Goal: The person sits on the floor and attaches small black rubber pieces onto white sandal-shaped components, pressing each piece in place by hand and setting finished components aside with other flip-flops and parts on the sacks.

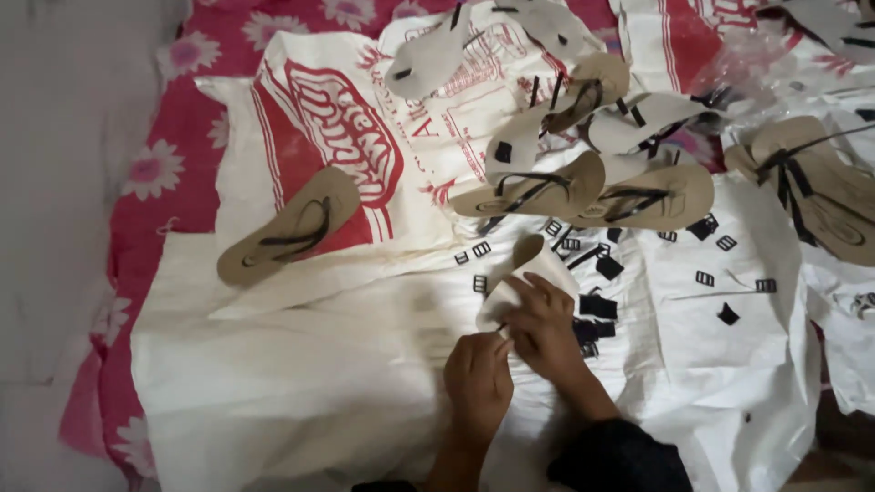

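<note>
Two bare hands meet low in the view, at about six o'clock from the middle. The left hand (478, 378) comes up from the bottom edge, knuckles toward the camera, fingers curled in and pressed together at the near end of a sandal sole (522, 278); whether it pinches anything there cannot be told. The right hand (544, 325), its forearm running off toward five o'clock into a dark sleeve (620, 456), lies over the sole's right side with the fingers bent and clamped on its edge.

The sole shows its pale, whitish underside, with the far end curling up to reveal a tan face. It rests on a white woven sack (301, 383) spread over a pink flowered cloth (182, 109).

Just beside the sole, from twelve round to three o'clock, small black buckles (705, 278) and black strap pieces (597, 306) lie scattered. A finished tan sandal (290, 225) with black straps lies well apart at ten o'clock. A heap of sandals (583, 182), some tan side up and some pale side up, sits at one o'clock.
</note>
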